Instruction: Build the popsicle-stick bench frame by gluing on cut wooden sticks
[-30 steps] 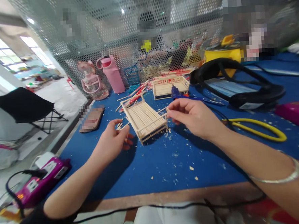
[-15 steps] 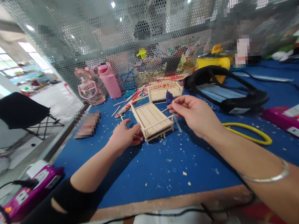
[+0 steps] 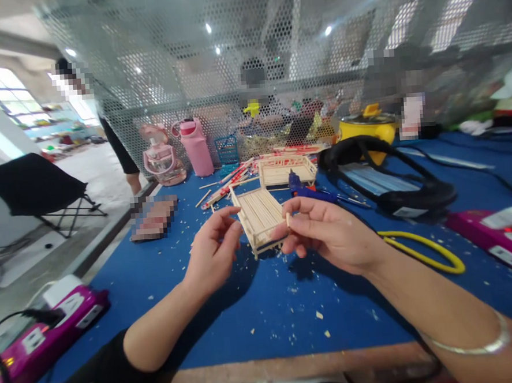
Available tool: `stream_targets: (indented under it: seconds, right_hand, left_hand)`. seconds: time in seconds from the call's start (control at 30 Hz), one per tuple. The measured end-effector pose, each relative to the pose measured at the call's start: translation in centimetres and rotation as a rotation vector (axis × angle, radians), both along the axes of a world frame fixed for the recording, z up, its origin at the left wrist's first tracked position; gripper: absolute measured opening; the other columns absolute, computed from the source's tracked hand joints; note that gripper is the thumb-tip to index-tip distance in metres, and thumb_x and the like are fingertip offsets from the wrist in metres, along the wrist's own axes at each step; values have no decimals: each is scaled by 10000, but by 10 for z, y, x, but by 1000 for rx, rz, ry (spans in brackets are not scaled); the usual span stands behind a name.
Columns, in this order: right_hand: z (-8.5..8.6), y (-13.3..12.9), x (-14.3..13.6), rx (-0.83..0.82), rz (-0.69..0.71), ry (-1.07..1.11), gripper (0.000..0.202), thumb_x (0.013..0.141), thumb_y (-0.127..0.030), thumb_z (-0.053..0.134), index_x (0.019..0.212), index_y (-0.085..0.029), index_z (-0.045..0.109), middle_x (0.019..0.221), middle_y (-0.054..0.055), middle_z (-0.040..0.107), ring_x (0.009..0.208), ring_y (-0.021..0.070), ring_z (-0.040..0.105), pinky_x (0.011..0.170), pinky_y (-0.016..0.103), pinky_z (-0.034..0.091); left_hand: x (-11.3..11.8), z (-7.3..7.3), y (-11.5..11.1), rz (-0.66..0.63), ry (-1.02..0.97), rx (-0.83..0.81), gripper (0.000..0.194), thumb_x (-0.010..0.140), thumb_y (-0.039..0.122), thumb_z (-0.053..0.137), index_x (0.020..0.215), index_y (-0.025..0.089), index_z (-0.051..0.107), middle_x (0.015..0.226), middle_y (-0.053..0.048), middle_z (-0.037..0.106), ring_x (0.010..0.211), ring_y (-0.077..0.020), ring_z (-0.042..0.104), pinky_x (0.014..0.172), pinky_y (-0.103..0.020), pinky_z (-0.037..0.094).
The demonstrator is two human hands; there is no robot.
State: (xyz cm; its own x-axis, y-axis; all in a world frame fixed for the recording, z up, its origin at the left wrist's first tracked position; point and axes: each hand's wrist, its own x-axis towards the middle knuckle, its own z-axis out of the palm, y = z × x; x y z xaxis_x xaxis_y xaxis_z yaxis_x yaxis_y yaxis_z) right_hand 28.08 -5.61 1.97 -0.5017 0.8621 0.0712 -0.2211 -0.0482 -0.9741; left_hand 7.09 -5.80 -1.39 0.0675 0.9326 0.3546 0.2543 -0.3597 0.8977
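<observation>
Closest to me, my right hand (image 3: 328, 233) has thumb and forefinger pinching a short stick piece (image 3: 288, 219) above the blue table (image 3: 229, 326). My left hand (image 3: 211, 249) is half curled, thumb and forefinger apart; I can't tell whether it touches anything. Just beyond and between the hands I see the front stick tray (image 3: 259, 207) upright on the table, railed, its floor made of parallel pale sticks; my right fingers hide its near right corner. A second stick tray (image 3: 276, 177) stands just behind it, a blue glue gun (image 3: 298, 189) before its right end. Red-and-white sticks (image 3: 228, 185) lie loose to the left and behind. Farther back are a see-through bottle (image 3: 164, 163), its contents unclear to me, a pink bottle (image 3: 196, 150), a blue openwork basket (image 3: 226, 150) and a lidded yellow pot (image 3: 378, 133) whose inside I can't see.
</observation>
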Motion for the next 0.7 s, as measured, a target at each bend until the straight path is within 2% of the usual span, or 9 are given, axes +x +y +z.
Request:
stream_targets:
  seconds: [0.1,0.23,0.33,0.4,0.47,0.53,0.6,0.7]
  right_hand:
    - [-1,1,0,-14,22,29,205,827,-292,659,916,-196,502,839,28,723,616,90,666,433,137,427]
    - [-1,3,-1,41,-9,-24,218,829,-299,655,962,-204,512,821,20,714,603,85,642,441,146,425]
    - [3,2,2,92,-57,-102,191,822,-321,654,894,-199,527,816,18,701,602,82,615,453,155,408]
    - [8,0,7,142,10,-253,174,812,-325,656,834,-183,560,810,23,692,601,78,583,476,163,403]
    - [12,-1,11,189,196,-491,149,797,-304,656,784,-164,605,755,18,672,603,81,552,515,178,406]
    - [12,-1,13,245,371,-743,114,785,-264,640,749,-156,636,685,2,634,603,89,521,544,191,396]
    - [8,-1,12,307,433,-928,90,773,-233,617,732,-158,646,647,-13,601,595,92,490,541,196,371]
    - [3,2,6,312,459,-1052,85,758,-226,605,736,-162,655,635,-16,591,580,96,474,520,197,350]
  left_hand:
    - [0,3,-2,-29,109,55,349,924,366,451,1216,205,555,753,4,565,574,-94,486,499,-205,422]
    - [2,7,-6,-21,275,111,339,906,366,488,1151,185,637,761,-21,624,628,-115,527,575,-232,433]
    - [5,7,-8,-10,270,94,353,908,362,473,1165,167,618,740,-17,621,609,-115,524,559,-228,422]
    - [2,8,-6,29,245,91,357,913,354,453,1183,158,580,733,-8,607,598,-112,516,558,-225,419]
    - [-11,12,1,129,254,99,338,908,359,443,1145,159,577,726,-4,597,596,-114,516,563,-227,416]
    - [-35,19,13,288,296,82,322,886,376,456,1079,163,602,710,-4,597,577,-119,513,546,-231,404]
    - [-64,28,25,453,373,14,312,830,373,517,1024,154,624,755,-23,626,588,-131,541,545,-240,408]
    - [-95,38,35,494,588,-97,271,757,361,585,925,160,658,770,-34,659,631,-158,575,591,-266,418]
